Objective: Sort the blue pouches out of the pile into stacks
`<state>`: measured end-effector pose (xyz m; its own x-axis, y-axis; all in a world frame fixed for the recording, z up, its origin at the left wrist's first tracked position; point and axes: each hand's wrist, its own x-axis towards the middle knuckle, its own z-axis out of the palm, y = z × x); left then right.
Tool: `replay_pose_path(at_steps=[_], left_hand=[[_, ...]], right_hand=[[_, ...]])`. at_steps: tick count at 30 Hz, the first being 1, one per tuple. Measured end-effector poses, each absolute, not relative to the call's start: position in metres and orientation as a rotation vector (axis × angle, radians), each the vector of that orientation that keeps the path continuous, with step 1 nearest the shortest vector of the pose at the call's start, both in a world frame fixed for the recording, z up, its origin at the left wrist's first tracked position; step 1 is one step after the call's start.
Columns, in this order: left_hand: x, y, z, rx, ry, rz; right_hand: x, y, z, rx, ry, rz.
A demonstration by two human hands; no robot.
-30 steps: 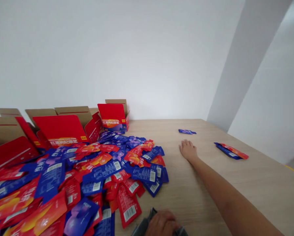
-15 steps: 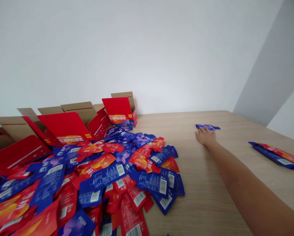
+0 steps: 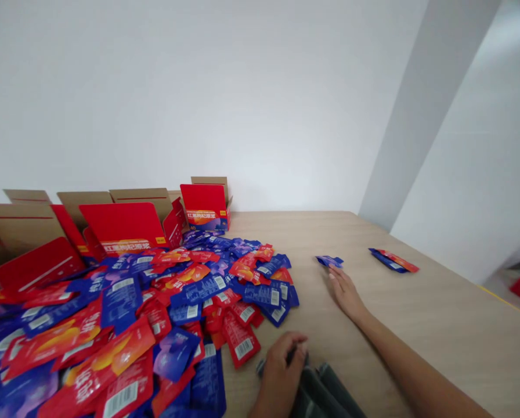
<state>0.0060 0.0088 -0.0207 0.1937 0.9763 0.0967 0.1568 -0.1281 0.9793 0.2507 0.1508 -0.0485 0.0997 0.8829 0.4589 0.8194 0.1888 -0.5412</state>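
Note:
My right hand (image 3: 346,292) lies low over the table with its fingers stretched out. Its fingertips are at the near edge of a blue pouch (image 3: 328,260), which lies flat. I cannot tell whether they touch it. My left hand (image 3: 281,371) is at the bottom middle, fingers curled inward at a dark grey-green, tube-like object (image 3: 323,389). Part of that object is cut off by the frame, and its kind is unclear. Left of this hand spreads a large heap of red and blue flat pouches (image 3: 199,290), many with barcodes facing up.
Several open red cartons (image 3: 118,223) with raised brown flaps stand behind the heap, one more carton (image 3: 204,206) at its far end. A blue and a red pouch (image 3: 394,260) overlap on the right of the wooden table (image 3: 416,325). A white wall (image 3: 260,104) rises behind.
The view has swung right. My left hand and the dark object have come into the frame at the bottom. My right hand has drawn back slightly from over the single blue pouch.

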Motion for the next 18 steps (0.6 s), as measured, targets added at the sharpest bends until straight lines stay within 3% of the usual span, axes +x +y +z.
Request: replay_pose_path(at_steps=[5,10,18], left_hand=[[0.007,0.014,-0.01,0.892,0.873,1.202],[0.007,0.013,-0.005,0.665,0.677,0.998],[0.002,0.026,-0.02,0.834,1.045,1.156]], right_hand=[[0.202,0.047,-0.026,-1.491,-1.386,0.482],[0.146,-0.033,0.002,-1.293,-1.67,0.506],[0.13,-0.088,0.003,-1.332,-2.396,0.134]])
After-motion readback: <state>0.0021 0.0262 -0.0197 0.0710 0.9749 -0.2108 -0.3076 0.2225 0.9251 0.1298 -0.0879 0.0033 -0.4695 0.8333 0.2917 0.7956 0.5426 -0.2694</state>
